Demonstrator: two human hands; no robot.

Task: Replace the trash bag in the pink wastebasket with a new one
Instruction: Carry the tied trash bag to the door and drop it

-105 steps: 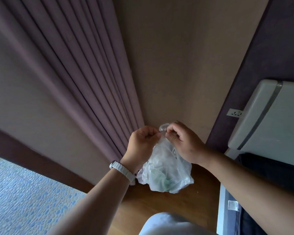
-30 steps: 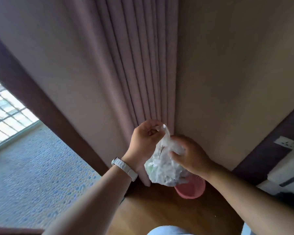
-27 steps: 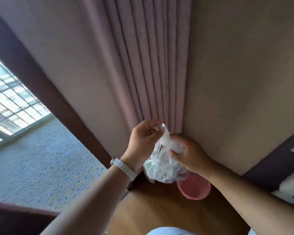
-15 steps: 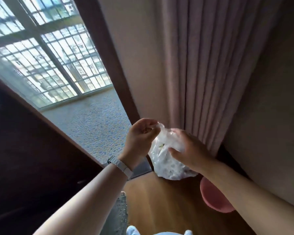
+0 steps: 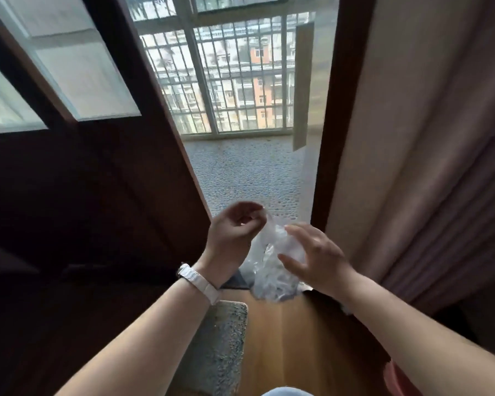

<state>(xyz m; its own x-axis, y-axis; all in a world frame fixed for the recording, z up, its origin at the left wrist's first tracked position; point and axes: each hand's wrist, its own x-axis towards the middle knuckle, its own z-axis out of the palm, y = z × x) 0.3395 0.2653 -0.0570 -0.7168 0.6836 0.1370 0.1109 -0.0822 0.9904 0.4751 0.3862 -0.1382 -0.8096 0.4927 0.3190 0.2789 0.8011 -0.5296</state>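
Head view, trash bag between hands — left hand pinches top, right hand spread against its side

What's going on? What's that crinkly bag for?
A person is holding up a clear trash bag with some rubbish inside, facing an open doorway to a balcony. The left hand pinches the top of the bag, and the right hand is spread open at its side. The bag is out of the pink wastebasket, whose edge just shows at the bottom right, on the wooden floor.
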